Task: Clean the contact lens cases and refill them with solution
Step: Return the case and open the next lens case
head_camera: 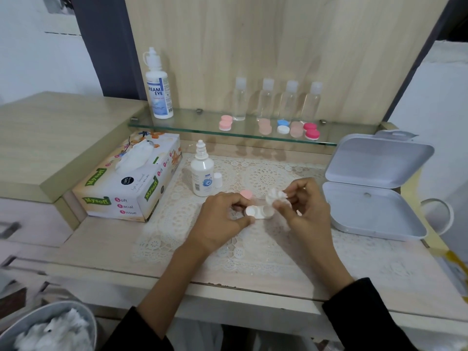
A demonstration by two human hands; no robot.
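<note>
White case (258, 211) held over mat (266, 252) centre, both wells uncovered. L end pinched by L hand (222, 214), thumb + fingers curled on it. R hand (306, 209) curled too, tissue wad (274, 195) pinched in fingertips right at case's R well; actual contact can't be told. Pink cap (246, 194) lies on mat just behind case. Small bottle (201, 173) stands upright behind L hand, nozzle bare, white cap (217, 179) beside it. Tissue box (126, 183) at L. Hinged box (374, 211) lies open at R. On glass shelf (177, 127): big bottle (159, 89), 4 clear bottles (239, 100), 5 capped spare cases (226, 122). Bin (83, 323) w/ used tissue at lower L.
</note>
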